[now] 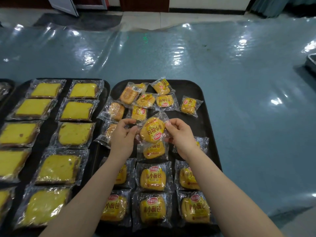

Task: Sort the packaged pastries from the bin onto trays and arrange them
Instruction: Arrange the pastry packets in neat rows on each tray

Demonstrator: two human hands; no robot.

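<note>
Right tray [203, 93]: small buns, near rows neat, far ones jumbled. Left tray [104, 82]: cake slices [75, 134]. Left hand [122, 135], right hand [181, 135]: each grip pinched one bun [153, 130].

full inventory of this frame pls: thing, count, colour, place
held bun pack: 1, yellow in clear wrap, lifted over the right tray, pinched by both hands
bun packs: over a dozen, yellow, on the right tray; neat rows near, loose heap far
cake slice packs: about ten in view, yellow with brown crust, in columns on the left tray
right tray: 1, black, centre
left tray: 1, black, left of it
table cover: 1, shiny blue-grey plastic sheet
metal tray edge: 1, grey, far right, mostly cut off
left hand: pinches the pack's left edge
right hand: pinches its right edge
</note>
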